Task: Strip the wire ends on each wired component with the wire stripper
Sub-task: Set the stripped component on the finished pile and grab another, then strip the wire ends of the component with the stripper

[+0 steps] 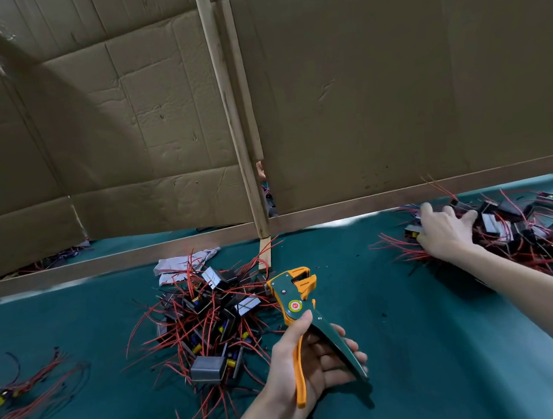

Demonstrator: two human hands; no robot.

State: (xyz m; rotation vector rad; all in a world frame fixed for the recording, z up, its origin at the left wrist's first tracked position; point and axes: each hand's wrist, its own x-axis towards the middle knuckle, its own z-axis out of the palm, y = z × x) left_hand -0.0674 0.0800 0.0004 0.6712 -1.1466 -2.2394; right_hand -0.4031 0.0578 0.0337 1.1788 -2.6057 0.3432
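The wire stripper (284,291) in the left hand (320,366) is showing a dark green body, orange jaws and one orange handle, with a round yellow and red label. The counter (422,347) under it is showing plain teal green. The pile (209,323) just left of this hand is mixing red wires, black and grey bodies and small yellow parts. The cardboard wall (374,77) beyond the hand is looking plain brown.

The left hand (314,360) and right hand (445,235) are bare, with unsleeved forearms (536,293) to the frame edge.
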